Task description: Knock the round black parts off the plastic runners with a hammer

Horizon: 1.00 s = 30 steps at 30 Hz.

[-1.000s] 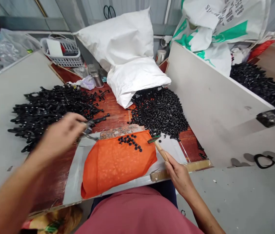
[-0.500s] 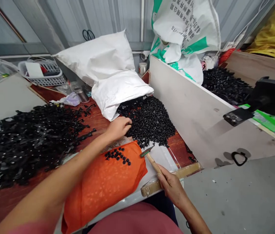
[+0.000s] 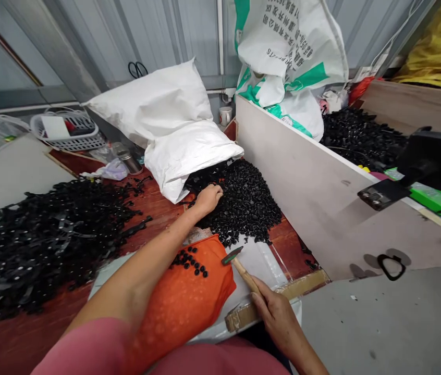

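My left hand (image 3: pixel 207 198) reaches across to the heap of small black caps (image 3: pixel 244 203) spilling from a white sack (image 3: pixel 189 153); its fingers curl into the near edge of the heap, and what they hold is hidden. My right hand (image 3: pixel 277 315) grips the wooden handle of a small hammer (image 3: pixel 236 262), whose head hovers beside an orange cloth (image 3: pixel 183 299). Several black caps (image 3: pixel 191 259) lie in a cluster on the cloth's far end.
A large pile of black strap-like parts (image 3: pixel 48 234) covers the red table at left. A pale board wall (image 3: pixel 314 177) rises on the right, with more black parts (image 3: pixel 361 135) behind it. A white basket (image 3: pixel 68 127), metal cup (image 3: pixel 129 156) and printed sacks (image 3: pixel 286 57) stand at the back.
My left hand left the strap pile on the left and swung right to the cap heap, then pushed slightly farther into it. The right hand with the hammer stayed put.
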### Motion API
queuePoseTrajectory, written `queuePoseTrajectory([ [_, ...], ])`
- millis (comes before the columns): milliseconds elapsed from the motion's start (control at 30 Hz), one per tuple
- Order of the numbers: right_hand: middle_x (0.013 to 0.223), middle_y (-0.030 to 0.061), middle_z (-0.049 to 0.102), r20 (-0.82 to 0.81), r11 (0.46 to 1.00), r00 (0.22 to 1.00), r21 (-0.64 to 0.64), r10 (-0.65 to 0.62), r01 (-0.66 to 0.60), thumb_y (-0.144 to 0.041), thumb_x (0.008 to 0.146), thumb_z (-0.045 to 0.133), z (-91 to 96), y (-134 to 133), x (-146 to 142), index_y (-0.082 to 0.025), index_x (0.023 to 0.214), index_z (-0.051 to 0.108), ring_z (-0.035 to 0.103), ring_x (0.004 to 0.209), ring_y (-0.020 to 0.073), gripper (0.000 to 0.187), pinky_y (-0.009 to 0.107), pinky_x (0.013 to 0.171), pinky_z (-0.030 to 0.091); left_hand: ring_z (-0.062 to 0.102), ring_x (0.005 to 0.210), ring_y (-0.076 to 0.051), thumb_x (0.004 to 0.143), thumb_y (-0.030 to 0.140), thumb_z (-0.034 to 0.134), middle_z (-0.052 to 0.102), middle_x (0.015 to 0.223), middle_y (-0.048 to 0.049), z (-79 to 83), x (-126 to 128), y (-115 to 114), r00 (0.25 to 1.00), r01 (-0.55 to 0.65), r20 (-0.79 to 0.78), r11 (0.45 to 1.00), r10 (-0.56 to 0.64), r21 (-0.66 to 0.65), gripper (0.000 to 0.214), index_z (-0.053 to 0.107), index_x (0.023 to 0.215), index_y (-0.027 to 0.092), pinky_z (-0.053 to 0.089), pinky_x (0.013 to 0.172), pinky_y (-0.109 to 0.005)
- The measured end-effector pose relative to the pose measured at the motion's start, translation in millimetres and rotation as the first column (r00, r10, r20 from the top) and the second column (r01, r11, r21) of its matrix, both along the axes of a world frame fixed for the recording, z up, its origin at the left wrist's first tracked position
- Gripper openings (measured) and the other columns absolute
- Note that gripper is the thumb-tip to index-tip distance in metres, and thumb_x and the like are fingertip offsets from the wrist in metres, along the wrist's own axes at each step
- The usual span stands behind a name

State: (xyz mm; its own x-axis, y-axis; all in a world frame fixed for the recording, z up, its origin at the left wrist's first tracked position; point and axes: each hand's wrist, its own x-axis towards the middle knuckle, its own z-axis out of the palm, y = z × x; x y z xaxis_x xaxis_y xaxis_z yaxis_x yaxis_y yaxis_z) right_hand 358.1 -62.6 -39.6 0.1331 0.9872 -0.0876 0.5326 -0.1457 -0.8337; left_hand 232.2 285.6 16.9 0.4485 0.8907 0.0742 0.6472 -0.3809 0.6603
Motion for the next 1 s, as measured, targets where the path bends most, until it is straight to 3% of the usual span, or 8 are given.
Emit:
queuePoseTrajectory([
  [100, 0.121, 0.0037, 0.079, 0.009, 1.000, 1.000, -0.006, 0.015, -0.015, -0.042, 0.105, 0.043, 0.3, 0.4, 0.7, -0.032, 0.146, 0.062, 0.077, 0.104, 0.0262, 0.046, 0.035, 0.085, 0.061, 0.061, 0.091, -0.018, 0.090, 0.019, 0.058, 0.063, 0.087, -0.0035, 11.4, -9.9, 3.3, 0.986, -0.020, 0.164, 0.997, 0.032, -0.074, 0.013, 0.056, 0.077, 0.020, 0.049, 0.090, -0.031],
  [267, 0.129, 0.0062, 0.076, 0.082, 1.000, 0.996, -0.001, -0.022, 0.022, -0.041, 0.106, 0.038, -3.2, -2.4, -4.3, -0.028, 0.149, 0.059, 0.074, 0.113, 0.0278, 0.049, 0.040, 0.093, 0.059, 0.068, 0.072, -0.013, 0.098, 0.032, 0.047, 0.067, 0.088, -0.0029, 38.8, -28.4, -9.3, 0.917, 0.024, 0.389, 0.961, 0.089, -0.277, 0.012, 0.050, 0.093, 0.021, 0.058, 0.074, -0.031],
  [467, 0.133, 0.0067, 0.073, 0.101, 1.000, 0.995, -0.007, -0.001, 0.002, -0.041, 0.106, 0.039, -5.2, -1.9, -2.3, -0.029, 0.148, 0.060, 0.072, 0.119, 0.0277, 0.049, 0.040, 0.096, 0.058, 0.068, 0.069, -0.013, 0.085, 0.046, 0.073, 0.069, 0.084, -0.0020, 56.1, -74.7, -69.7, 0.745, 0.329, 0.647, 0.755, 0.161, -0.568, 0.034, 0.055, 0.101, 0.021, 0.058, 0.069, -0.027],
  [567, 0.136, 0.0061, 0.072, 0.057, 0.999, 0.998, -0.023, 0.034, -0.033, -0.042, 0.106, 0.038, -5.2, -0.7, 0.9, -0.028, 0.150, 0.058, 0.070, 0.122, 0.0264, 0.050, 0.039, 0.099, 0.057, 0.067, 0.073, -0.014, 0.085, 0.047, 0.072, 0.070, 0.082, -0.0023, 50.7, -108.7, -108.0, 0.825, 0.280, 0.563, 0.834, 0.044, -0.476, 0.032, 0.062, 0.096, 0.018, 0.055, 0.073, -0.027],
  [667, 0.141, 0.0050, 0.068, 0.045, 0.999, 0.998, -0.034, 0.031, -0.029, -0.043, 0.106, 0.038, -8.0, -0.3, 2.7, -0.029, 0.152, 0.055, 0.066, 0.128, 0.0246, 0.051, 0.036, 0.103, 0.054, 0.066, 0.081, -0.018, 0.090, 0.038, 0.063, 0.073, 0.085, -0.0034, 45.2, -148.0, -143.5, 0.975, 0.103, 0.214, 0.973, -0.058, -0.204, 0.020, 0.070, 0.091, 0.018, 0.053, 0.079, -0.030],
  [800, 0.137, 0.0054, 0.071, 0.088, 0.999, 0.996, -0.047, 0.014, -0.010, -0.047, 0.104, 0.042, -13.7, 0.2, 4.7, -0.027, 0.150, 0.058, 0.069, 0.125, 0.0249, 0.052, 0.033, 0.101, 0.056, 0.068, 0.096, -0.024, 0.093, 0.026, 0.058, 0.078, 0.102, -0.0056, 42.1, -188.8, -184.5, 0.990, -0.050, -0.127, 0.996, 0.059, 0.074, 0.023, 0.078, 0.105, 0.024, 0.052, 0.092, -0.038],
  [900, 0.134, 0.0047, 0.073, 0.113, 0.999, 0.993, -0.045, 0.013, -0.008, -0.048, 0.102, 0.046, -15.1, 0.9, 5.8, -0.027, 0.148, 0.060, 0.071, 0.121, 0.0256, 0.052, 0.033, 0.097, 0.058, 0.067, 0.110, -0.025, 0.092, 0.025, 0.061, 0.075, 0.118, -0.0064, 35.1, -202.2, -209.4, 0.991, -0.083, -0.090, 0.988, 0.095, 0.128, 0.023, 0.081, 0.103, 0.026, 0.051, 0.102, -0.042],
  [1000, 0.133, 0.0044, 0.073, 0.144, 0.999, 0.990, -0.037, 0.012, -0.007, -0.048, 0.101, 0.047, -13.1, 1.5, 5.6, -0.028, 0.147, 0.061, 0.073, 0.117, 0.0258, 0.052, 0.033, 0.092, 0.060, 0.064, 0.120, -0.026, 0.090, 0.028, 0.064, 0.064, 0.138, -0.0075, 21.8, -204.5, -228.7, 0.977, -0.195, 0.104, 0.977, 0.186, 0.085, 0.020, 0.082, 0.100, 0.027, 0.051, 0.105, -0.043],
])
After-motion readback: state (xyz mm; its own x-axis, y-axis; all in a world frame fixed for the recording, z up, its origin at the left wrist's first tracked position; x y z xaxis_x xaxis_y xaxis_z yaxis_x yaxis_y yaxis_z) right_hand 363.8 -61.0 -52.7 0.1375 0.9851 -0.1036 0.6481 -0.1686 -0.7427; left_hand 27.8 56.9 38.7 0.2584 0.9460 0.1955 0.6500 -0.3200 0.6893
